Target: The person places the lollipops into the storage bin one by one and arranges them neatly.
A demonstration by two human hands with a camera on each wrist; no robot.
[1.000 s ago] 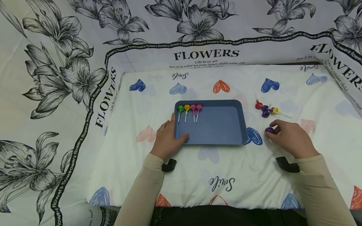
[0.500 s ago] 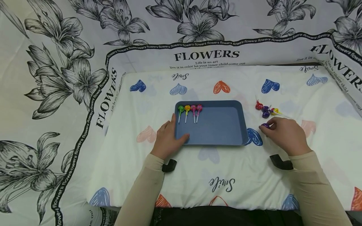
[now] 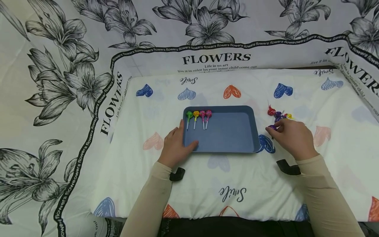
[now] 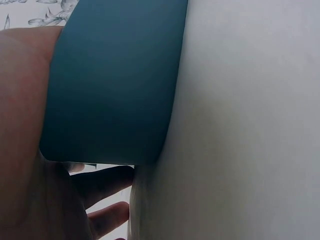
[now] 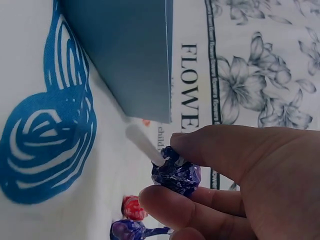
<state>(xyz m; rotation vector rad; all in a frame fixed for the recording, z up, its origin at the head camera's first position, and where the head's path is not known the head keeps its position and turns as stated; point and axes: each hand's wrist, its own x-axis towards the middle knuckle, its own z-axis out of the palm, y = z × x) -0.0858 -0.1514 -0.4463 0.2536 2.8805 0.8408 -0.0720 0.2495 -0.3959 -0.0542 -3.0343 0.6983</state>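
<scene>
A blue-grey tray [image 3: 229, 133] lies on the white heart-printed cloth. My left hand [image 3: 176, 144] rests at its front left corner, fingers extended along the left side and thumb over the front edge. Right of the tray, my right hand [image 3: 294, 140] pinches a purple-wrapped lollipop [image 5: 176, 172] between thumb and fingers. Its white stick [image 5: 144, 145] points towards the tray in the right wrist view. Along the tray's far left part lie a green lollipop [image 3: 189, 114], an orange-yellow lollipop [image 3: 196, 114] and two pink lollipops [image 3: 208, 113], sticks towards me.
Beyond my right hand sit a red lollipop [image 3: 271, 111], purple-wrapped candy [image 3: 278, 116] and a yellow lollipop [image 3: 288, 116], partly hidden by the hand. Behind the work surface hangs a flower-printed cloth [image 3: 165, 61].
My right hand has moved left and slightly away from me, bringing the purple lollipop nearer the tray and covering part of the loose ones. The left hand stays in place.
</scene>
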